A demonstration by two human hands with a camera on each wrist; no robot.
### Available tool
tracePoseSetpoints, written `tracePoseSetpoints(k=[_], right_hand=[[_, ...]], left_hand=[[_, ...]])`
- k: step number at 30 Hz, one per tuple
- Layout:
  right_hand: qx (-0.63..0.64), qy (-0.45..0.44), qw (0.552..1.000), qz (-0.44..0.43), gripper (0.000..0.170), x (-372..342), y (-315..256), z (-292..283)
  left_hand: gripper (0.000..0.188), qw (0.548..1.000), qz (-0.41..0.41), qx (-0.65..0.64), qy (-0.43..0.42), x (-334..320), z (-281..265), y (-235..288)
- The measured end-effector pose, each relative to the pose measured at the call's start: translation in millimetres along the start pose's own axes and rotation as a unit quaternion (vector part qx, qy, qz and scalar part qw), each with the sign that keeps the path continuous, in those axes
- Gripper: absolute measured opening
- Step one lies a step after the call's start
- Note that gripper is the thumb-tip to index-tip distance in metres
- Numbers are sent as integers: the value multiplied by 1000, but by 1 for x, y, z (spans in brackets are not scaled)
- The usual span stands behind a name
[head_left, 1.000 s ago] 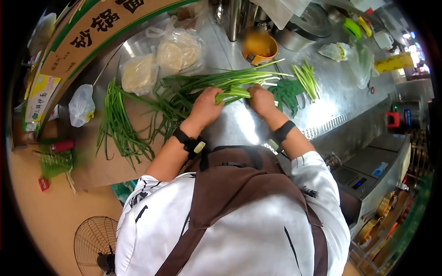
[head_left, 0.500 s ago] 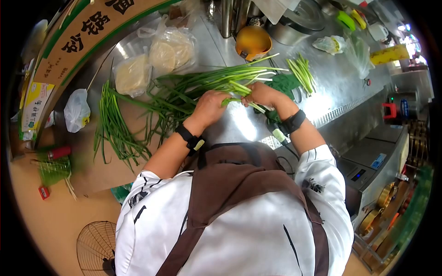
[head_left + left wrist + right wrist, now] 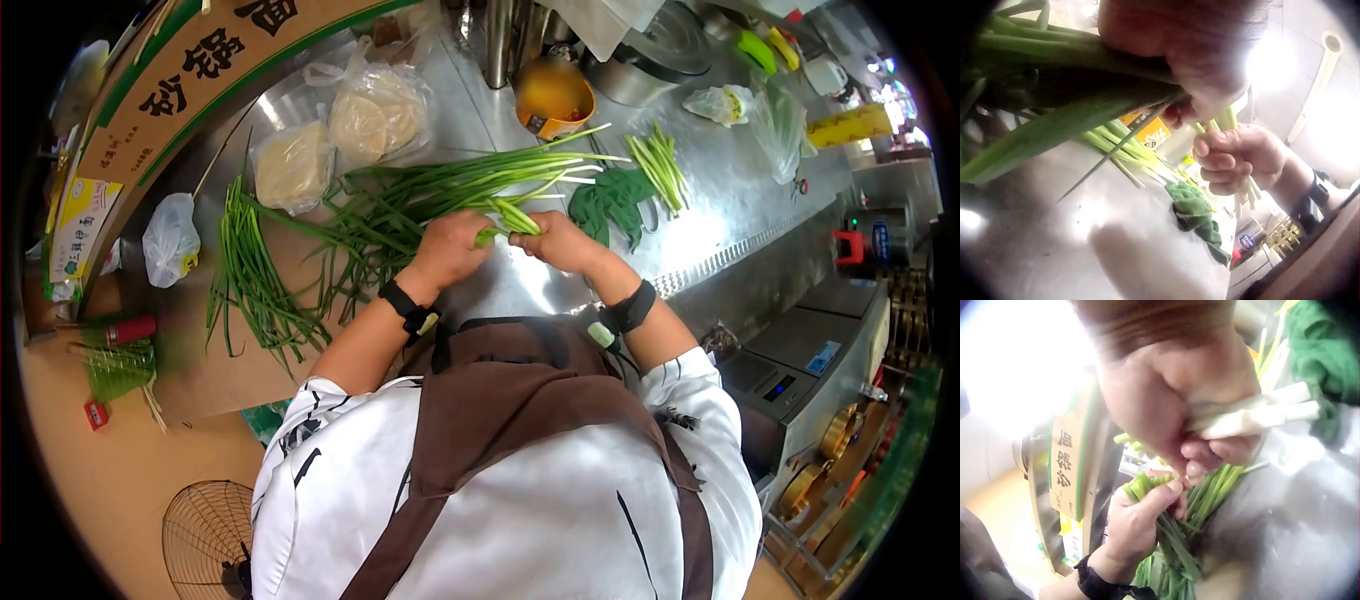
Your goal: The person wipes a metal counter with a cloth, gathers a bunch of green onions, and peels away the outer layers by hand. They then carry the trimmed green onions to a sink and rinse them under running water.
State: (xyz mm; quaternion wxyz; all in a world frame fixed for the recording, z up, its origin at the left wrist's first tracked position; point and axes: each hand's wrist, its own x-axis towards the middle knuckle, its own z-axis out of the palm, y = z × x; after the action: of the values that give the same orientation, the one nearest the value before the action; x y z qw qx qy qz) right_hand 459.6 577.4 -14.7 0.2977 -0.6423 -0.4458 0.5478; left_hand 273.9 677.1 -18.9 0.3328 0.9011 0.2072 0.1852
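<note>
In the head view my left hand (image 3: pixel 452 248) and right hand (image 3: pixel 560 243) are close together over the counter's near edge. The left grips a bunch of green scallions (image 3: pixel 1175 547), whose blunt upper ends poke out by its thumb in the right wrist view. Curled round short white scallion stalks (image 3: pixel 1285 412), my right hand has their pale ends sticking out past its little-finger side. Just beyond both hands lies a heap of long scallions (image 3: pixel 430 180), white ends to the right. A small pile of short scallion pieces (image 3: pixel 658 172) rests further right.
A green cloth (image 3: pixel 610 203) lies right of the hands. More scallion greens (image 3: pixel 250 270) spread at the left. Behind stand bagged flat rounds (image 3: pixel 375 120), an orange tub (image 3: pixel 553 95) and a lidded pot (image 3: pixel 650 60). A printed carton (image 3: pixel 130 130) borders the far left.
My right hand swung over toward the left hand, white ends pointing down and right, then turned back level beside it. The hands are closer together than a second ago.
</note>
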Motion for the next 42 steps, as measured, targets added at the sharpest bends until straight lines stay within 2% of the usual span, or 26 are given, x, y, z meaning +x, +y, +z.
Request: tracePoseSetpoints(k=[1, 2, 4, 5, 6, 8, 10, 11, 12, 13, 14, 15, 18, 20, 22, 24, 25, 29, 32, 34, 38, 41, 42], right_hand=[[64, 12, 998, 0, 16, -1, 2, 5], [63, 13, 998, 0, 16, -4, 2, 5], [156, 8, 987, 35, 18, -7, 2, 5], [143, 37, 988, 52, 18, -7, 18, 2], [180, 62, 980, 67, 18, -8, 35, -2], [149, 105, 980, 73, 21, -10, 44, -10], [27, 186, 980, -58, 23, -5, 28, -12], [-85, 185, 978, -37, 19, 1, 24, -18], [-85, 187, 978, -42, 19, 9, 24, -20], [-212, 243, 942, -96, 17, 19, 28, -18], [-334, 293, 884, -145, 17, 28, 32, -16], [-389, 278, 872, -105, 21, 34, 35, -17], [-445, 274, 848, -92, 22, 41, 39, -20], [-412, 275, 863, -98, 21, 35, 35, -22], [-378, 273, 879, -103, 21, 27, 22, -28], [-288, 134, 948, -6, 22, 17, 10, -39], [-260, 110, 959, 5, 27, 12, 4, -43], [-193, 94, 977, 2, 25, 8, 5, -47], [-141, 80, 987, 5, 23, 9, 9, -45], [-47, 52, 997, -11, 21, 13, 14, -45], [-140, 54, 989, 0, 19, 8, 1, -34], [-271, 77, 959, -33, 18, 3, -15, -23], [-270, 77, 959, -33, 18, 2, -17, -22]], left_hand=[[16, 998, 5, -40, 46, 0, 1, -2], [16, 998, 5, -41, 47, 0, 3, -5], [8, 985, -33, -73, 150, -1, 1, -13], [8, 959, -127, -164, 194, -1, -10, -24], [8, 914, -217, -250, 235, 1, -26, -38], [9, 916, -206, -233, 254, 7, -50, -40], [12, 965, -138, -147, 170, 10, -57, -28], [16, 974, -128, -118, 143, 11, -52, -19], [20, 983, -95, -85, 131, 13, -41, -21], [21, 986, -90, -78, 113, 15, -35, -15], [22, 989, -85, -73, 94, 16, -29, -9], [23, 987, -95, -80, 97, 17, -20, -6], [21, 990, -99, -68, 74, 17, -3, -10], [18, 989, -108, -61, 76, 17, 2, -9], [18, 996, -25, -12, 80, 17, 6, -14], [18, 997, -52, -7, 51, 17, 5, -13], [18, 997, -76, -2, 21, 19, 5, -11], [19, 996, -79, 23, -21, 22, 10, -15], [19, 992, -113, 27, -52, 23, 2, -8], [19, 992, -101, -13, -68, 23, -1, -9], [20, 994, -78, -47, -59, 21, -3, -7], [21, 991, -80, -70, -77, 22, -3, -1], [19, 989, -103, -60, -92, 23, -4, 0]])
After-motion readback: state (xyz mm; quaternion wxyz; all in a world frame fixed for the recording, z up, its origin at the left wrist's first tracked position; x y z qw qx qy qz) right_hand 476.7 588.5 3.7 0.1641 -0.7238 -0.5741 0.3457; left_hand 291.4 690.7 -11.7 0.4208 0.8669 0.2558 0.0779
